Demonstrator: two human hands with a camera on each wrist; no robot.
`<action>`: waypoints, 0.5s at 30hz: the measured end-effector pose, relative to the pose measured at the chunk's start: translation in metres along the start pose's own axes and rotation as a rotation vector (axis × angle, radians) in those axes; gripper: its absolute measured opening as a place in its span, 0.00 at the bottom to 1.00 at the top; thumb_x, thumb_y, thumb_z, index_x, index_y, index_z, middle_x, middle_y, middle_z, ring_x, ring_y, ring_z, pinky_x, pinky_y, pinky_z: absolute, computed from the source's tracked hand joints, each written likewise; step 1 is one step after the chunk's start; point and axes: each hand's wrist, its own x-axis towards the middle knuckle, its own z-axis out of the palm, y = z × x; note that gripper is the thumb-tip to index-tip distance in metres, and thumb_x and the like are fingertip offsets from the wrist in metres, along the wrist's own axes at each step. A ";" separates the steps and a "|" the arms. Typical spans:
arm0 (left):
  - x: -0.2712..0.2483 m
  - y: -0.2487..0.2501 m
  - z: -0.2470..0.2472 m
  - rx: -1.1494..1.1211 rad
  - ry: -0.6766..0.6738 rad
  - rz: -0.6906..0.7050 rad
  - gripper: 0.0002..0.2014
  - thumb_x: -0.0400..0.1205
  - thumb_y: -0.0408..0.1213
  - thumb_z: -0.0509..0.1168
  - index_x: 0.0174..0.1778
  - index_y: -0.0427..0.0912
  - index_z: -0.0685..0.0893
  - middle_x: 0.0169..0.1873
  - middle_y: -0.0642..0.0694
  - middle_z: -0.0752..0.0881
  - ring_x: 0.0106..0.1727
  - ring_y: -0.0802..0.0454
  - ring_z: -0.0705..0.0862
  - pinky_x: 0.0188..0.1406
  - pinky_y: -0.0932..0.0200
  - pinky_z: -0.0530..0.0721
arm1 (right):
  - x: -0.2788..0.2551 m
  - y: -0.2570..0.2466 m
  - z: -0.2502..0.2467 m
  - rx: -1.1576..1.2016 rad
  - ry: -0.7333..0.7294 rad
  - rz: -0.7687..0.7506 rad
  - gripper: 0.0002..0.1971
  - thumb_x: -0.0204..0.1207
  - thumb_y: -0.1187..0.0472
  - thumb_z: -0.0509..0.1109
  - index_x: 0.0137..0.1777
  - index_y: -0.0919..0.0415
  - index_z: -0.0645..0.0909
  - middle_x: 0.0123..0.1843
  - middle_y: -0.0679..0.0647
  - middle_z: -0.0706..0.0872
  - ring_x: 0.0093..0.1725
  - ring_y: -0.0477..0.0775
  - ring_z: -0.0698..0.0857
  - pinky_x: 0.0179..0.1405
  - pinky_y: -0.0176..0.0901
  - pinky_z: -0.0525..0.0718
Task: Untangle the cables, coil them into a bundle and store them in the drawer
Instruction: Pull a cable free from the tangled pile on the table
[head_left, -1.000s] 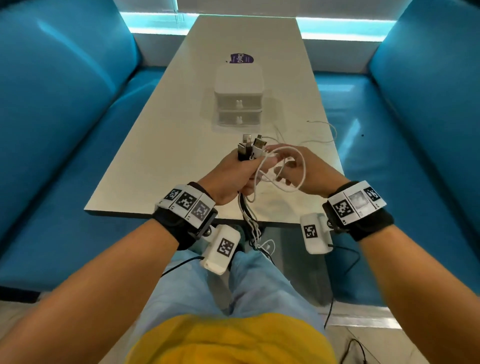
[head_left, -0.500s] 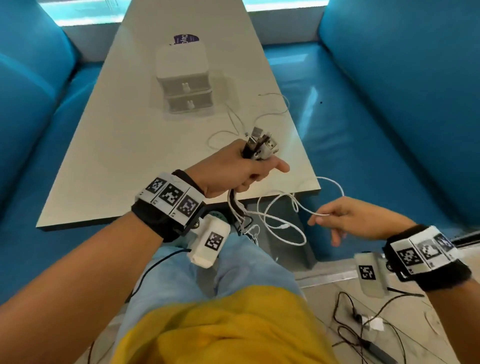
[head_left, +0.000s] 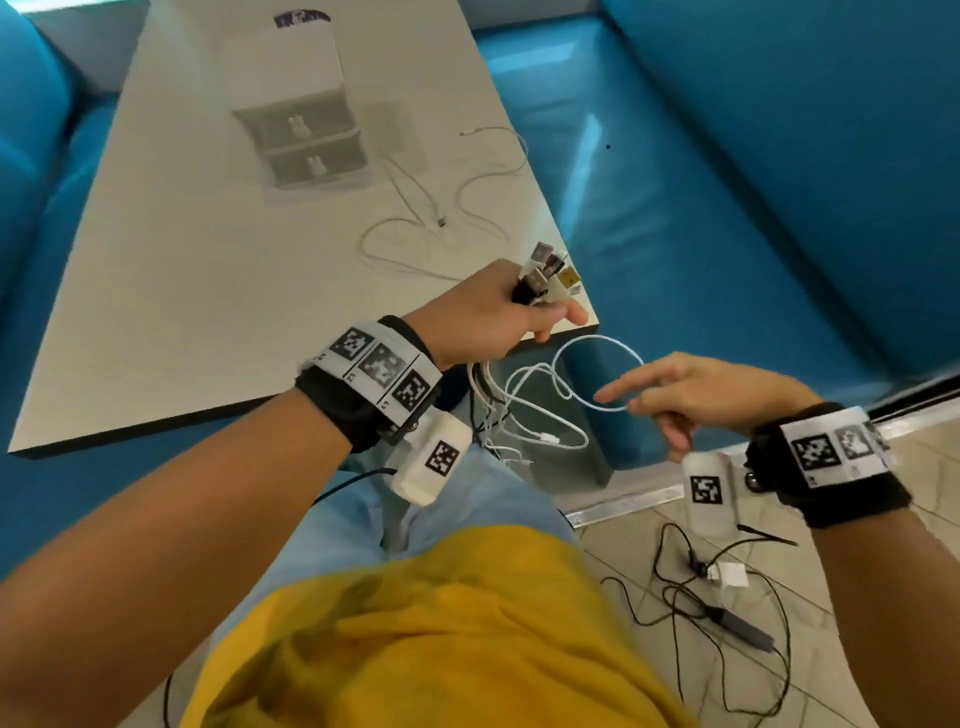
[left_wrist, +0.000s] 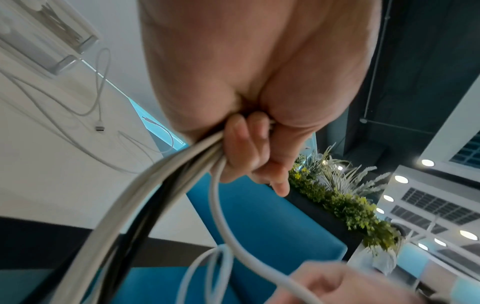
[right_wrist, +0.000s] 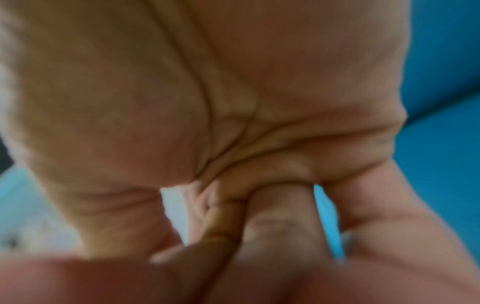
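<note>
My left hand (head_left: 498, 317) grips a bunch of white and black cables (left_wrist: 182, 164) at the table's near right corner. Their USB plugs (head_left: 545, 273) stick up out of the fist, and the rest hangs tangled below the table edge (head_left: 524, 415). Off the corner to the right, my right hand (head_left: 670, 395) pinches one white cable, which forms a loop (head_left: 597, 340) between the two hands. The right wrist view is blurred and shows only palm and curled fingers (right_wrist: 272, 216). A small white two-drawer box (head_left: 306, 150) stands further back on the table, both drawers closed.
A loose white cable (head_left: 431, 218) lies in curves on the white table (head_left: 182, 270) between the drawer box and my left hand. Blue sofas flank the table. Black wires and a small device (head_left: 727, 597) lie on the tiled floor at the right.
My right hand has drawn one white cable out to the right and down, away from the left hand. The head view has swung right and down. The left hand keeps its grip.
</note>
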 end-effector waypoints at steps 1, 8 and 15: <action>0.001 -0.001 0.001 0.013 0.005 -0.004 0.11 0.86 0.35 0.61 0.52 0.40 0.89 0.31 0.45 0.78 0.18 0.65 0.72 0.21 0.78 0.67 | -0.010 -0.007 -0.002 0.045 0.011 -0.049 0.17 0.84 0.66 0.60 0.66 0.48 0.81 0.22 0.61 0.82 0.24 0.55 0.84 0.37 0.48 0.84; 0.012 0.002 0.016 -0.132 0.046 -0.010 0.12 0.88 0.36 0.58 0.48 0.39 0.87 0.27 0.45 0.76 0.21 0.62 0.71 0.22 0.72 0.70 | 0.004 -0.032 0.014 0.070 0.232 -0.274 0.18 0.80 0.60 0.70 0.69 0.48 0.77 0.43 0.59 0.90 0.41 0.51 0.87 0.45 0.45 0.83; 0.017 -0.001 0.017 -0.218 0.248 0.013 0.18 0.89 0.43 0.54 0.39 0.43 0.83 0.19 0.47 0.74 0.26 0.48 0.77 0.36 0.58 0.81 | 0.024 -0.035 0.023 0.079 0.162 -0.324 0.18 0.78 0.55 0.72 0.67 0.55 0.81 0.54 0.47 0.88 0.51 0.38 0.86 0.54 0.31 0.82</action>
